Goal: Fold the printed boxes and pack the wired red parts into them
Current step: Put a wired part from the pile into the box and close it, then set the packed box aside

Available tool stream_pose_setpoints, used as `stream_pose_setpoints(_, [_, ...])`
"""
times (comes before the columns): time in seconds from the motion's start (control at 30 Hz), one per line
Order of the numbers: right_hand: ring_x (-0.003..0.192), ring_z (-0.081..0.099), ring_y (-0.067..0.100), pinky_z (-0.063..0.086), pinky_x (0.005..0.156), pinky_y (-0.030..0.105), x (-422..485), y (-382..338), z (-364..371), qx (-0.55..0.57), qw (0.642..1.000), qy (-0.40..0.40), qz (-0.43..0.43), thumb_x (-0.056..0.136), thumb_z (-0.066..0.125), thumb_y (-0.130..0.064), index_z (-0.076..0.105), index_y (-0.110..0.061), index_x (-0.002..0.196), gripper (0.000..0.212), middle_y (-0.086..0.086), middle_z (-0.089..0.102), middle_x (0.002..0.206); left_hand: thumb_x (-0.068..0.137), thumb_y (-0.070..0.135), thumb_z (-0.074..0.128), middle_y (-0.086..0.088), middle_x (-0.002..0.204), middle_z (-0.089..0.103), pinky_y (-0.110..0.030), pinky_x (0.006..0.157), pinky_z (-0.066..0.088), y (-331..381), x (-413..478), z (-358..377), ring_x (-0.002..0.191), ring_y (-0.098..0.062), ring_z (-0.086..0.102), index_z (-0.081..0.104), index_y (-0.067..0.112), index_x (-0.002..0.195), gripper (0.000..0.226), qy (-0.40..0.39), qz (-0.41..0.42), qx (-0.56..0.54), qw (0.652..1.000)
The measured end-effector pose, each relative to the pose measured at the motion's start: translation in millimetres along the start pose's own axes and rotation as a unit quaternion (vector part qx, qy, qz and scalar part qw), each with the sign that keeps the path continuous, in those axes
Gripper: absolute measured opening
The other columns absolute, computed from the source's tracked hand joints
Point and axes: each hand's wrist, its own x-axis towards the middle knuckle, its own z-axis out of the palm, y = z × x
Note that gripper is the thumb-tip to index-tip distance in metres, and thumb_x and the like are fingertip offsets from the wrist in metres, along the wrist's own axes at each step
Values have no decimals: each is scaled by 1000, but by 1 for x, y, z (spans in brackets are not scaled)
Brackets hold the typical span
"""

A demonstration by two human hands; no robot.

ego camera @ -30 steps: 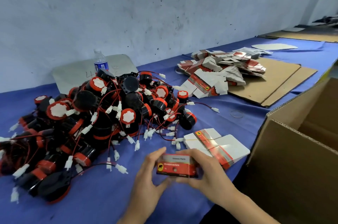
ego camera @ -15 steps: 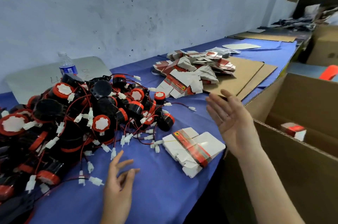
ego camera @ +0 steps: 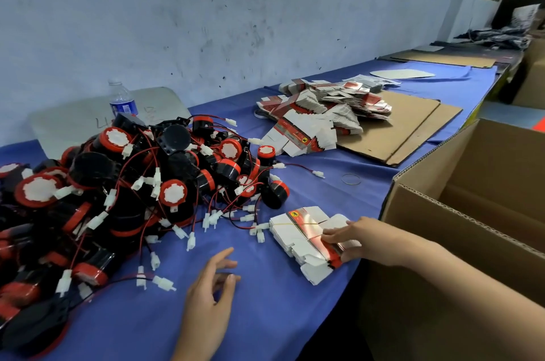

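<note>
A big heap of black-and-red wired parts [ego camera: 124,183] with white plugs covers the left of the blue table. A rubber-banded stack of flat printed boxes [ego camera: 303,238] lies near the front edge. My right hand [ego camera: 351,239] lies over the stack's right end, fingers curled on its top sheets. Empty and with fingers loosely spread, my left hand [ego camera: 209,295] hovers just above the cloth, left of the stack. A larger loose pile of flat printed boxes [ego camera: 318,113] lies further back.
An open brown carton [ego camera: 460,213] stands at the right, against the table edge. Cardboard sheets [ego camera: 413,124] lie under the far pile. A water bottle [ego camera: 121,99] stands by the wall behind the heap. A rubber band [ego camera: 351,179] lies on the blue cloth [ego camera: 265,316].
The folded box that both hands held a second ago went into the carton. My right hand then came down from mid-air onto the banded stack. My left hand stayed low.
</note>
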Motion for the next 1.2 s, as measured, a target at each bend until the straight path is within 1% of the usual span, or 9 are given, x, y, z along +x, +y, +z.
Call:
stream_pose_setpoints(0.2, [126,49,8,43,101,29,0,5,-15,54,998,-18,-24,94,60,-22,57,-30,132,39,-17,51,139,94,-1,54,3,106,65,-11,76,48,0,0,-3,86,-2,67,57,37,113,42,0,-1,10,1000])
stream_pose_setpoints(0.37, [96,66,7,48,80,18,-12,3,-22,67,965,236,-90,98,52,-19,68,-17,115,24,-10,71,108,92,1,59,15,109,61,-23,83,49,-3,-3,3,94,-2,59,57,44,110,47,18,100,126,987])
stream_pose_setpoints(0.5, [89,66,21,50,82,33,-10,-1,-10,42,928,351,-118,94,56,-4,69,-6,103,16,1,71,96,90,26,56,11,132,53,-20,103,34,8,-4,27,126,-7,43,58,29,129,39,-32,288,203,936])
stream_pose_setpoints(0.67, [115,58,19,27,113,41,-7,-1,-6,41,932,337,-131,95,52,-2,69,-9,103,20,3,68,110,88,64,22,27,155,-3,-28,119,-6,18,6,74,145,-1,-15,8,46,146,62,-205,222,291,908])
stream_pose_setpoints(0.8, [135,36,5,9,119,31,-13,2,-15,106,929,334,-121,97,47,-2,68,-10,106,24,-3,65,118,79,75,15,30,153,-5,-30,117,-10,8,13,81,142,4,-16,17,44,148,76,-205,180,349,897])
stream_pose_setpoints(0.9, [120,55,4,35,108,27,-21,2,-27,235,914,319,-85,98,45,-5,65,-14,103,22,-6,67,106,77,74,18,31,152,-6,-27,114,-13,2,11,82,142,4,-15,19,43,148,77,-196,181,339,902])
stream_pose_setpoints(0.97, [94,63,12,47,88,30,-23,-6,-29,379,857,342,-74,97,45,-8,60,-14,96,16,1,65,93,80,72,19,31,153,-7,-28,115,-10,3,11,83,144,2,-14,17,43,149,75,-201,172,348,900])
stream_pose_setpoints(1.1, [88,57,18,44,82,35,-17,-24,-34,687,631,357,-52,100,37,-14,53,-13,95,17,3,62,91,93,61,39,28,155,-2,-32,121,0,12,9,82,145,0,-11,20,42,148,62,-204,174,341,901])
stream_pose_setpoints(1.2, [78,55,19,42,69,34,-11,-37,-29,705,628,329,2,100,39,-13,55,-14,93,18,3,62,85,86,45,65,28,145,37,-23,115,25,36,0,67,141,1,26,45,42,132,50,-86,83,8,993])
